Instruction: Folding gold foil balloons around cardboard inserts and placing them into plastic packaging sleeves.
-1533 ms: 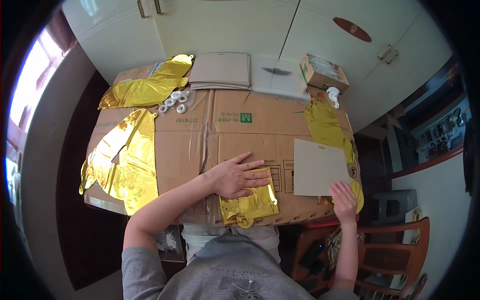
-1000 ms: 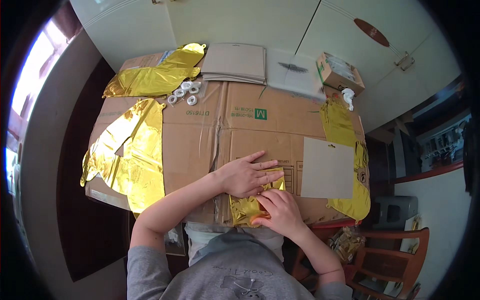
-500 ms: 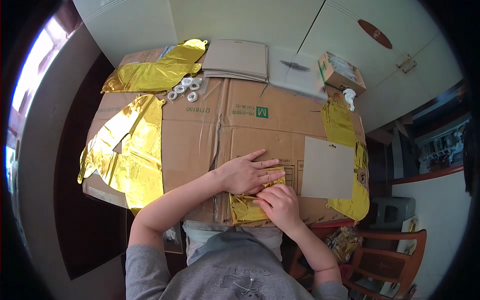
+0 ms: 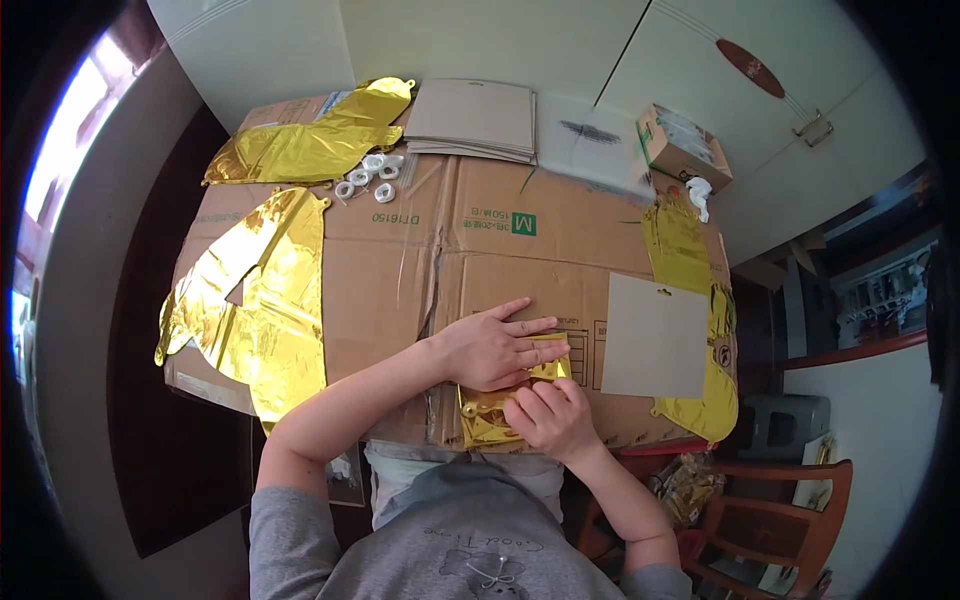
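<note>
Brown cardboard (image 4: 375, 265) extends beneath the left hand (image 4: 490, 350) and the right hand (image 4: 555, 418), bearing a gold foil piece (image 4: 288, 300) well left of the left hand and a grey card (image 4: 655, 340) beyond and right of the right hand. Folded gold foil (image 4: 485, 430) lies under the left hand, which rests flat with fingers parted; the right hand touches this foil with fingers curled narrow, and whether they grip it cannot be told. White rolls (image 4: 373, 163) sit clustered beyond the left hand, offset to its left.
</note>
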The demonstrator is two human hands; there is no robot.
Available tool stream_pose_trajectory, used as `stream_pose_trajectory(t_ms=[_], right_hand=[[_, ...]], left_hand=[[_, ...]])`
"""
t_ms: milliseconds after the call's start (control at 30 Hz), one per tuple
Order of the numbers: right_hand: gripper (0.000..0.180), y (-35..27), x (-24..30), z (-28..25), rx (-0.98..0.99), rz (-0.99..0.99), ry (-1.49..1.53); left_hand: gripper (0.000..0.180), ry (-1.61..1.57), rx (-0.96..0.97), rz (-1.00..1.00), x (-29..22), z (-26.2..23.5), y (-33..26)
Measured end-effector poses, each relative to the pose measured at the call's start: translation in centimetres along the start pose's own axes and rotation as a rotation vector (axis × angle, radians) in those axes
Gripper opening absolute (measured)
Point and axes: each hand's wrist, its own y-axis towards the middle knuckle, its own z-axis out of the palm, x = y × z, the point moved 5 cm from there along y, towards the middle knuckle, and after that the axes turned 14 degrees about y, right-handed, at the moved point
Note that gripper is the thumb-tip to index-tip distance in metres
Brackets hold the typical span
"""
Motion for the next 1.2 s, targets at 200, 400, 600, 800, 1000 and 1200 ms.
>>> stream_pose_trajectory(t_ms=[200, 400, 600, 800, 1000, 1200], right_hand=[[0.011, -0.4, -0.1, 0.4, 0.06, 0.056, -0.045], [0.017, -0.5, 0.8, -0.4, 0.118, 0.053, 0.091], [0.022, -1.6, 1.1, -0.2, 0.145, 0.075, 0.181], [0.032, -3.1, 2.5, 0.1, 0.125, 0.23, 0.277], [0.034, -3.6, 2.7, 0.3, 0.117, 0.258, 0.278], [0.035, -3.6, 2.7, 0.1, 0.1, 0.266, 0.302]], left_hand=[[0.06, 0.015, 0.015, -0.005, 0.0, 0.5, 0.0], [0.063, 0.003, 0.047, -0.001, -0.1, 0.1, 0.2], [0.067, 0.032, 0.059, 0.01, -0.2, 0.2, 0.1], [0.061, 0.035, 0.059, 0.034, -0.3, 0.0, 0.1], [0.054, 0.064, 0.042, 0.034, -0.6, -0.2, 0.1], [0.05, 0.006, 0.11, 0.124, -2.3, 0.3, 0.3]])
